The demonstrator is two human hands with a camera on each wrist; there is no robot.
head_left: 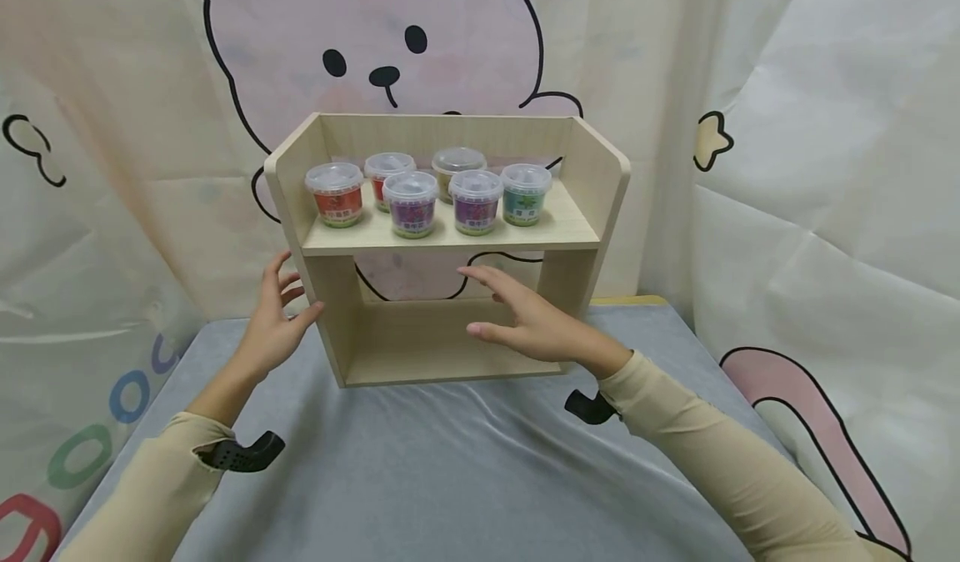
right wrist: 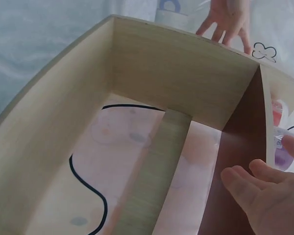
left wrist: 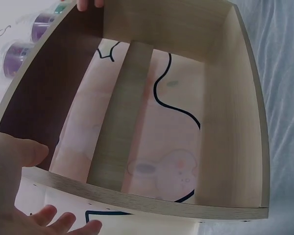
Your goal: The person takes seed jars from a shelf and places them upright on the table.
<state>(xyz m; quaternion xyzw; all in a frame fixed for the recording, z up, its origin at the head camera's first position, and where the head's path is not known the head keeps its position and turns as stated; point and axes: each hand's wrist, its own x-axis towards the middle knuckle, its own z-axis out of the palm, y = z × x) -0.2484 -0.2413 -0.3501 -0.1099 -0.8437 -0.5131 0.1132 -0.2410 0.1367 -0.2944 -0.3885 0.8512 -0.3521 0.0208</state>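
A small wooden two-tier shelf point(head_left: 420, 341) stands on the cloth. Several clear-lidded plastic cups line its upper board: a red cup point(head_left: 337, 199) at the left, another red cup point(head_left: 378, 174) behind, two purple cups point(head_left: 412, 212) in front, a brownish cup point(head_left: 450, 166) at the back and a teal cup point(head_left: 522, 199) at the right. My left hand point(head_left: 273, 333) is at the left side panel, thumb by the front edge and loosely spread fingers outside. In front of the lower compartment, my right hand point(head_left: 536, 324) reaches leftward with extended fingers, holding nothing.
Grey-blue cloth point(head_left: 450, 470) covers the table. Behind the shelf hangs a curtain point(head_left: 630, 53) with a printed bear, and more printed curtain point(head_left: 840, 212) closes in the sides. A back slat point(left wrist: 120, 117) crosses the shelf's open rear.
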